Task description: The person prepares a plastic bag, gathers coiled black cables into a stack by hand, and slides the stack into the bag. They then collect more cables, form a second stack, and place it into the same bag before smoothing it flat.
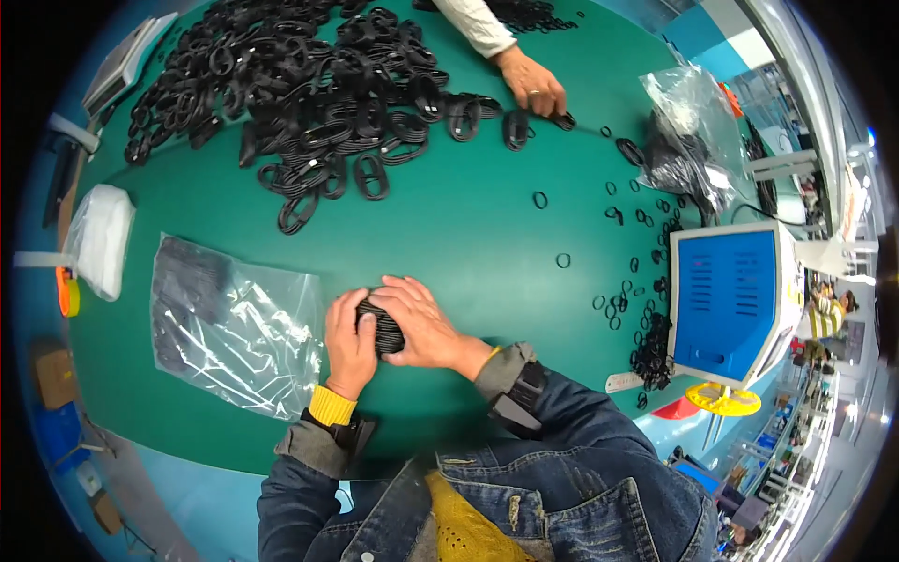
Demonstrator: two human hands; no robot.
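Note:
Between my two hands, near the front of the green table (468, 244), is a stack of black coiled cables (386, 330). My left hand (350, 345) is closed around its left side, and my right hand (417, 323) covers its right and far sides. The palms hide much of the stack. Just left of my left hand lies a clear plastic bag (253, 323), with dark coiled cables inside its left end. Farther off, a large heap of black coiled cables (309, 103) spreads over the far left of the table.
Another person's hand (534, 82) reaches in from the far side, touching a small black coil. Black rubber bands (618, 304) lie scattered along the right, beside a blue-and-white machine (726, 300). A clear bag of dark items (693, 140) stands at the far right; a white bundle (101, 239) hangs at the left edge.

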